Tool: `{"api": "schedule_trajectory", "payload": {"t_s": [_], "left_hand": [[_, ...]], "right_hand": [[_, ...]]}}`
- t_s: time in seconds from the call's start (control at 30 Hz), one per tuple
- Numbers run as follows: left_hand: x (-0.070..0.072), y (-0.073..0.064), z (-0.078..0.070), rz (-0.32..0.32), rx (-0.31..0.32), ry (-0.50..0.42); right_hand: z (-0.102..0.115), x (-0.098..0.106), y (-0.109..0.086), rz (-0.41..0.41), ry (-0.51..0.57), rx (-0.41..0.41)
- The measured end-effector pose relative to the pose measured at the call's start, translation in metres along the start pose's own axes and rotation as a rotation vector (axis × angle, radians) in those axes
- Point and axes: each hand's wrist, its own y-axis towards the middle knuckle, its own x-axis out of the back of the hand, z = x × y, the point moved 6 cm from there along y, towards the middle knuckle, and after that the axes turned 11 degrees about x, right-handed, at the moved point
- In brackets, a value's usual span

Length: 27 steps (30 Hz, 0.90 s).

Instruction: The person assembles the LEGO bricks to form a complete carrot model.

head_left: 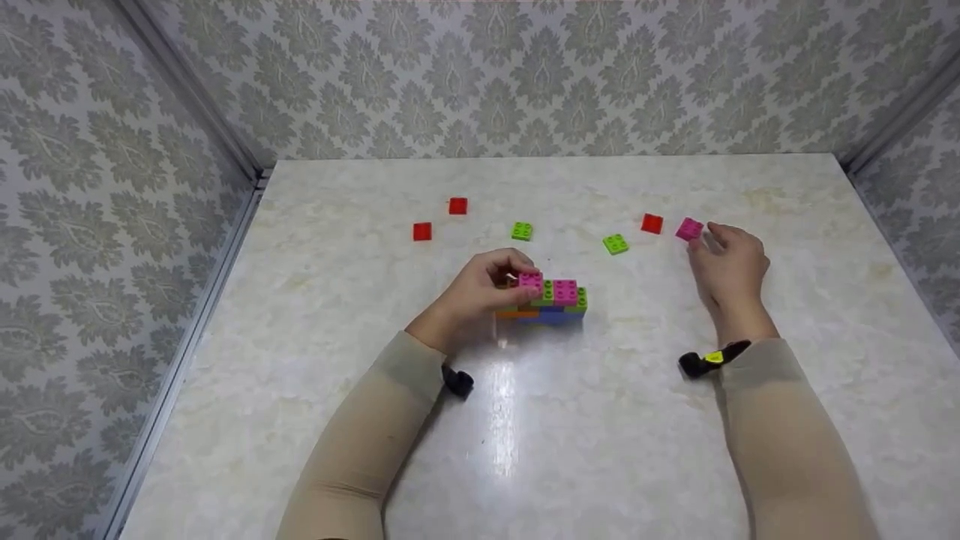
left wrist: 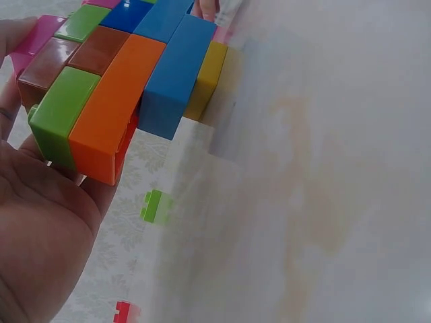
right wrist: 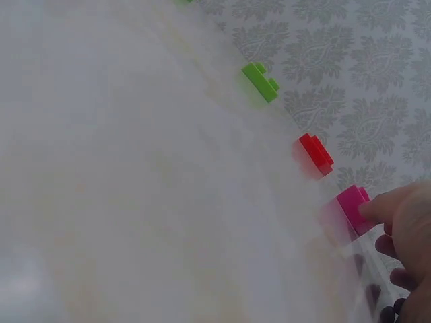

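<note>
Cannot fully see the brick stack (head_left: 555,296) behind the left hand (head_left: 480,289) in head view, nor the right hand (right wrist: 412,232) and 1 green brick (right wrist: 183,1), cropped in right wrist view.

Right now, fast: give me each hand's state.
Left hand: closed, holding the multicoloured brick stack.
Right hand: at the loose pink brick; whether it pinches it cannot be told.

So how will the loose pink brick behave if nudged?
Likely to slide: the table shows glossy reflections, so friction may be low. Unlikely to roll or tip, since the pink brick looks squat and flat-sided. Probably stiff: its edges look crisp and moulded.
</note>
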Motion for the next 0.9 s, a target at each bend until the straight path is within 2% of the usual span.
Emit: {"api": "schedule_trajectory", "payload": {"t_s": [0.17,0.43,0.7,0.9], "left_hand": [[0.0,0.001,-0.001,0.0,0.011,0.016],[0.001,0.0,-0.001,-0.008,0.01,0.036],[0.002,0.0,0.0,-0.007,0.024,0.021],[0.002,0.0,0.002,-0.011,0.039,0.045]], "right_hand": [[0.002,-0.002,0.004,0.019,-0.04,-0.001],[0.005,-0.004,0.008,0.011,-0.085,0.05],[0.012,0.001,0.004,-0.029,0.025,0.095],[0.022,-0.009,-0.007,-0.038,0.143,0.102]]}}
